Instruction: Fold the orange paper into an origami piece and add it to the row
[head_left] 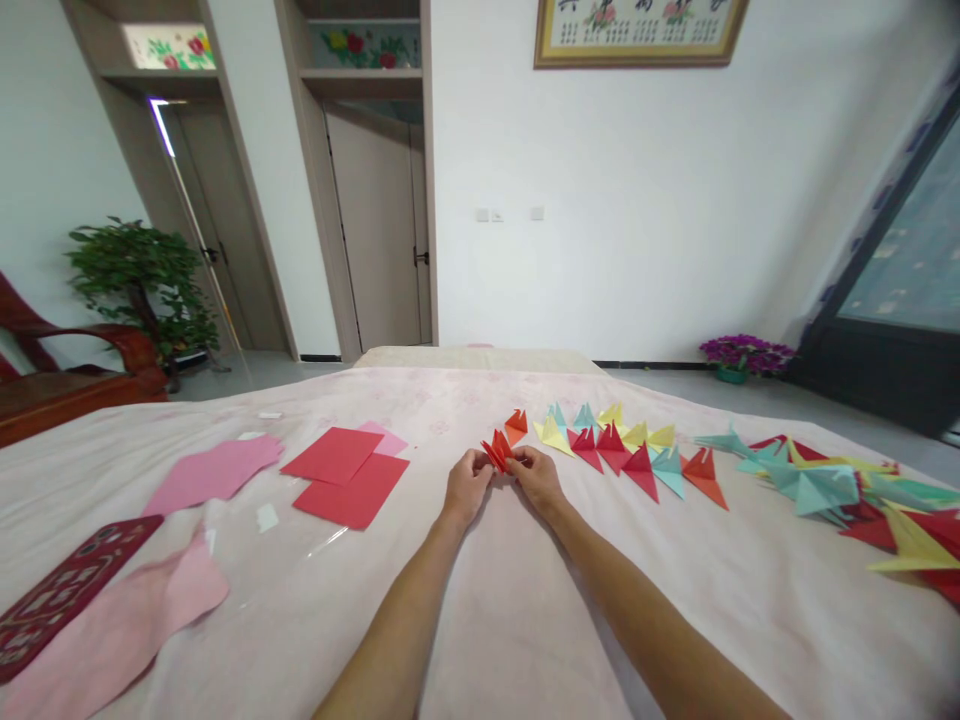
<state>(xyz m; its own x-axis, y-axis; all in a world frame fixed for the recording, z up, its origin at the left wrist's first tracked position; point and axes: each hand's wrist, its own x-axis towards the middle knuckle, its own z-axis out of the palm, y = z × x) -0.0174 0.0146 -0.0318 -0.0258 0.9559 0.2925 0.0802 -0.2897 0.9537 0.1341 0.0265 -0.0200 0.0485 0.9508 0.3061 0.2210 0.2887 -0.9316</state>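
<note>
Between my two hands is a small folded piece of red-orange paper (497, 450), its layers standing up in points. My left hand (469, 485) pinches its left side, and my right hand (536, 475) pinches its right side. Just beyond the fingers stands an orange paper crane (516, 426). To the right, several finished cranes sit in rows, among them a red crane (612, 447), a yellow crane (553, 434) and a light blue crane (669, 471). The fingertips partly cover the lower edge of the held paper.
Flat red paper squares (352, 490) lie left of my hands, near pink paper sheets (214, 473) and a dark red patterned case (67, 590). A heap of paper cranes (817, 490) lies at the far right. Everything rests on a pale pink cloth (517, 620).
</note>
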